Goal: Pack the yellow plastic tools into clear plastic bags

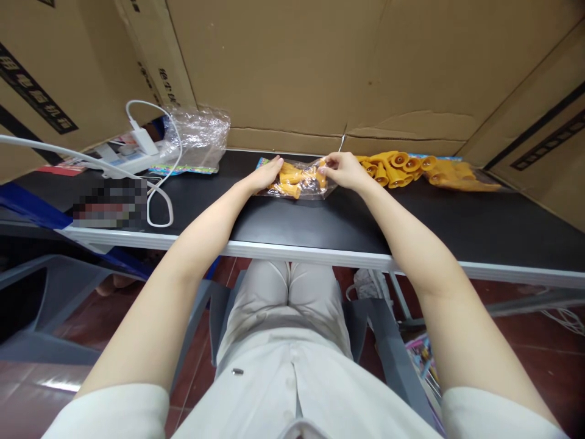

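Note:
A clear plastic bag (pixel 311 194) lies on the black tabletop with several yellow horn-shaped plastic pieces (pixel 292 177) inside. My left hand (pixel 265 175) is closed on the bag's left end, its fingertips partly hidden. At the bag's right end, my right hand (pixel 346 169) pinches a yellow horn-shaped piece (pixel 321 177) between thumb and fingers. Whether that piece is inside the film or at its opening I cannot tell. Just right of my right hand is a pile of loose yellow horn-shaped pieces (pixel 397 168), flared ends facing me.
Another filled bag of yellow pieces (pixel 464 175) lies beyond the pile. To the left are crumpled clear packaging (pixel 201 137), a power strip (pixel 132 163) with a white charger (pixel 144 140), and a looping white cable (pixel 171 213). Cardboard (pixel 292 67) walls the back and sides.

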The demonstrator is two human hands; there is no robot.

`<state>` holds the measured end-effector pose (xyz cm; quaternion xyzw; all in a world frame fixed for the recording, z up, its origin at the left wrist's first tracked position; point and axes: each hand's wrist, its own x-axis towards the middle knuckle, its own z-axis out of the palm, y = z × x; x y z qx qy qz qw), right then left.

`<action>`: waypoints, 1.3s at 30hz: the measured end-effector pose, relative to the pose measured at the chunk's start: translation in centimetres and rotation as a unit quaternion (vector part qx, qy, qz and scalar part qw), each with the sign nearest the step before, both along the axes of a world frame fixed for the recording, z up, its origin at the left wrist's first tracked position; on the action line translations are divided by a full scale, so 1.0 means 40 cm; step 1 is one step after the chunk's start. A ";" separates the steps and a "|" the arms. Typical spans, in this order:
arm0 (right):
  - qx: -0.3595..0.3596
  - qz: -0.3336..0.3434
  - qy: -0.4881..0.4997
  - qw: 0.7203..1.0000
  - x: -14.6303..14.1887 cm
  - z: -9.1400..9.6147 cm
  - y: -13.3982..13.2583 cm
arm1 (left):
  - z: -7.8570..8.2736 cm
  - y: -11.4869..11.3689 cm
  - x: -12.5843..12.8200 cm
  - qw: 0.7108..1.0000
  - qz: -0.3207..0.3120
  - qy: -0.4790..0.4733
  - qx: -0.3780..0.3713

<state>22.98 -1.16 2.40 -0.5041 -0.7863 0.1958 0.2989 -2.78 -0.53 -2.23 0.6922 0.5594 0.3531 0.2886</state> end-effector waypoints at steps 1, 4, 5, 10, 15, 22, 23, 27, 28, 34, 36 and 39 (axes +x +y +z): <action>0.026 -0.004 -0.020 0.999 0.002 0.001 0.000 | -0.001 0.003 0.000 1.000 -0.001 0.002 0.002; 0.039 0.003 0.002 0.999 0.000 -0.003 -0.004 | 0.000 0.005 0.002 1.000 -0.003 0.004 0.006; 0.020 0.009 0.028 0.999 -0.004 -0.006 -0.006 | 0.000 0.004 0.003 1.000 -0.003 -0.001 0.011; -0.188 -0.003 0.171 0.967 -0.031 -0.015 -0.022 | -0.001 -0.004 0.008 1.000 0.014 -0.022 0.007; -0.283 -0.021 0.265 0.921 -0.051 -0.012 -0.029 | 0.002 -0.005 0.013 0.999 0.017 -0.047 -0.020; -0.331 -0.004 0.316 0.889 -0.049 -0.011 -0.026 | 0.009 0.002 0.005 0.996 0.059 -0.048 0.036; -0.331 0.000 0.319 0.888 -0.046 -0.010 -0.024 | 0.006 0.004 0.002 0.996 0.061 -0.050 0.034; -0.313 -0.016 0.292 0.903 -0.027 0.001 -0.020 | -0.006 0.011 -0.007 0.996 0.070 -0.058 0.019; -0.311 -0.018 0.272 0.911 -0.020 0.007 -0.021 | -0.006 0.012 -0.009 0.995 0.074 -0.059 0.016; -0.243 0.025 0.188 0.951 0.039 0.034 -0.004 | 0.005 0.006 -0.025 0.991 0.129 -0.026 0.039; -0.160 -0.015 0.171 0.972 0.068 0.031 0.021 | 0.009 0.002 -0.030 0.988 0.145 -0.006 0.054; 0.002 -0.137 0.071 0.988 0.117 0.015 0.067 | 0.011 -0.002 -0.032 0.985 0.160 0.014 0.063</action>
